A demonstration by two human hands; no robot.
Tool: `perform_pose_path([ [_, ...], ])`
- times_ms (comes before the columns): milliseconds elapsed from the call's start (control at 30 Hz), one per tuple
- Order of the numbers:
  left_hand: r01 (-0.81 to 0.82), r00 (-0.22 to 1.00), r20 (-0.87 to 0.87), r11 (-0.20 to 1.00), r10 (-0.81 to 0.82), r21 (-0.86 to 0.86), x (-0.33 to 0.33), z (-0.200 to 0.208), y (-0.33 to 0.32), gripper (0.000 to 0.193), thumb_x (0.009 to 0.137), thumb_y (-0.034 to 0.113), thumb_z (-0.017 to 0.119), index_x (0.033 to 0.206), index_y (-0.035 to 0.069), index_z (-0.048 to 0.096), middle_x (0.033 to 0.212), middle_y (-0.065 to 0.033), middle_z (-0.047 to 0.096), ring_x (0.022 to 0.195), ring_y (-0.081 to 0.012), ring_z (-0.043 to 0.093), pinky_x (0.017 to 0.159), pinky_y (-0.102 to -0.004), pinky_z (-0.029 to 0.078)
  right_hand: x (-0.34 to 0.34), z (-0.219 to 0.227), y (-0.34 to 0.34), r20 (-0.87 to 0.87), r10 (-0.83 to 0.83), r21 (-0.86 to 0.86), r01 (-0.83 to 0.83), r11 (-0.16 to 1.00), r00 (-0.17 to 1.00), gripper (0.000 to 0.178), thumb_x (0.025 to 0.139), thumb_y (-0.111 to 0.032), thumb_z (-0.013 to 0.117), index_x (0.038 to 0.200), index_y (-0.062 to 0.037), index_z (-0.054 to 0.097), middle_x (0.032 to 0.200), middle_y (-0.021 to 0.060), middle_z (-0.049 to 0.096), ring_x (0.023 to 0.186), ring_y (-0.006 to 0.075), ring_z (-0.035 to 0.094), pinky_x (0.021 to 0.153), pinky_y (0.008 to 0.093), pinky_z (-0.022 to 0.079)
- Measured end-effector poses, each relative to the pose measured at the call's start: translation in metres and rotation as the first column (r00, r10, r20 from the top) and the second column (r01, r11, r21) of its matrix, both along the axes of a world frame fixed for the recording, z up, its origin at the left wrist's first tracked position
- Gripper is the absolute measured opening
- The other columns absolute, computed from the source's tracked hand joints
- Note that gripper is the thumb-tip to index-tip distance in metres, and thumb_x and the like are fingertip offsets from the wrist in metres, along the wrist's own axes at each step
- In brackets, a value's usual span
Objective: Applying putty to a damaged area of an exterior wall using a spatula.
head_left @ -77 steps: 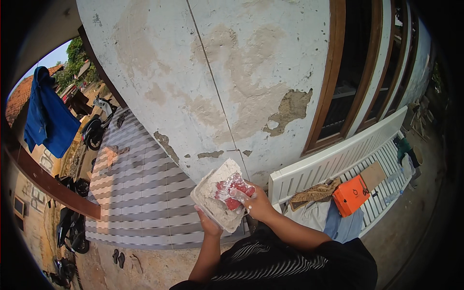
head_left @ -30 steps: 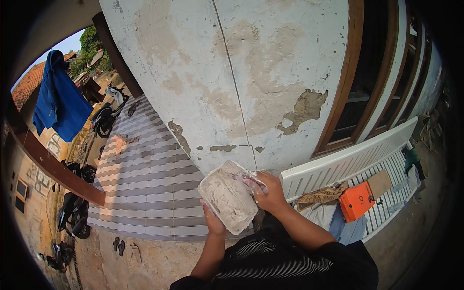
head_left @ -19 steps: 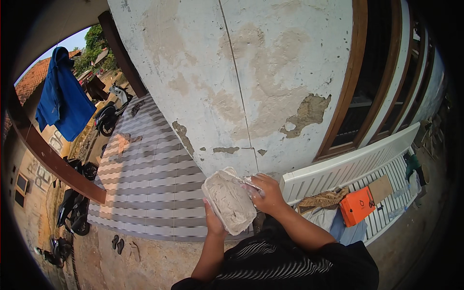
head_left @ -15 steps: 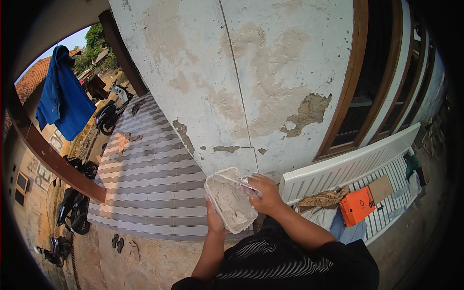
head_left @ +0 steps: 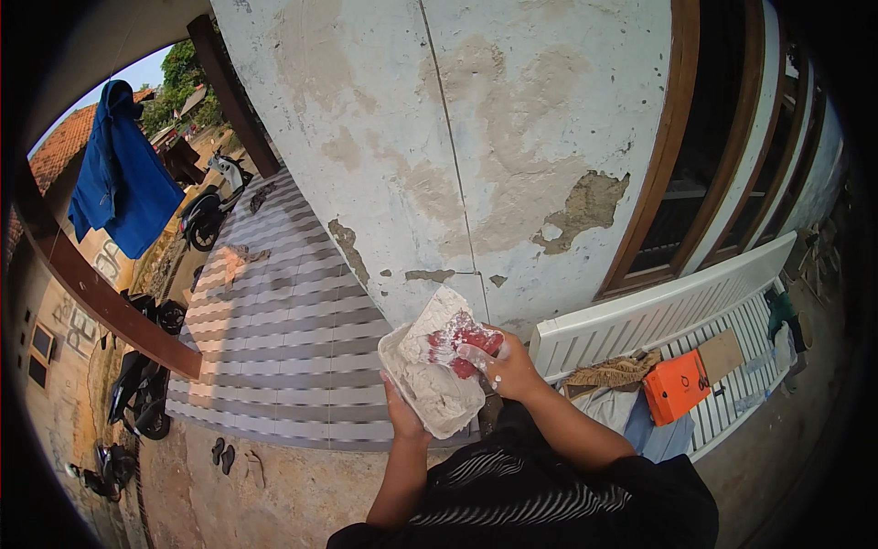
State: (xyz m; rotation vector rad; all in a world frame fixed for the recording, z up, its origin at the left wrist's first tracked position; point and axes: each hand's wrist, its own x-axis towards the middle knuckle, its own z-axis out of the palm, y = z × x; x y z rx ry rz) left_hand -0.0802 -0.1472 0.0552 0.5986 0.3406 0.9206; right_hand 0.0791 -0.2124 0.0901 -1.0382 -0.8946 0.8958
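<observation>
My left hand is closed round the near left side of a putty-crusted tub, holding it up in front of me. Thick off-white putty fills the tub. In my right hand is a putty knife with a red handle, smeared with white. Its broad blade, coated in putty, is raised over the tub's far rim with its flat face toward me. White smears mark my right fingers. Beyond stands a pale wall with beige patches and a rough bare spot where the coat has flaked off.
A white slatted bench at right carries cloths, an orange box and a cardboard piece. Brown window frames rise behind it. Left are a striped tiled floor, a brown post, a hanging blue garment and parked motorbikes.
My right hand has turned the putty knife so its putty-coated blade and red handle now show above the tub. The tub has shifted slightly left.
</observation>
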Motion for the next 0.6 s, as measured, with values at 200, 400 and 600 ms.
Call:
perform_pose_path([
  [200, -0.132, 0.99, 0.052, 0.99, 0.129, 0.059, -0.008, 0.004, 0.0, 0.068, 0.099, 0.058, 0.027, 0.147, 0.01, 0.03, 0.144, -0.012, 0.042, 0.13, -0.0316, 0.044, 0.108, -0.0458, 0.038, 0.014, 0.009, -0.017, -0.296, -0.012, -0.111, -0.022, 0.994, 0.955, 0.026, 0.092, -0.013, 0.064, 0.114, 0.0006, 0.06, 0.102, 0.0066, 0.067, 0.089, 0.0119, 0.063, 0.075, 0.0265, 0.052],
  [400, -0.185, 0.958, 0.204, 0.977, 0.204, -0.107, -0.026, -0.003, 0.011, 0.059, 0.099, 0.053, 0.031, 0.141, 0.013, 0.04, 0.136, -0.0101, 0.051, 0.118, -0.0335, 0.055, 0.098, -0.051, 0.047, 0.04, -0.019, -0.024, -0.67, -0.097, -0.031, 0.103, 0.994, 0.736, 0.028, 0.089, -0.008, 0.063, 0.115, -0.0023, 0.056, 0.107, 0.0082, 0.066, 0.092, 0.0203, 0.066, 0.075, 0.0337, 0.055],
  [600, -0.174, 0.961, 0.185, 0.97, 0.204, -0.17, -0.032, -0.004, 0.006, 0.058, 0.099, 0.054, 0.032, 0.14, 0.014, 0.042, 0.133, -0.0097, 0.054, 0.115, -0.0335, 0.058, 0.095, -0.0529, 0.049, 0.064, -0.077, 0.004, -0.749, -0.023, -0.053, -0.026, 0.998, 0.662, 0.02, 0.09, -0.009, 0.059, 0.11, -0.0058, 0.059, 0.101, 0.0062, 0.068, 0.087, 0.0182, 0.067, 0.073, 0.0327, 0.055],
])
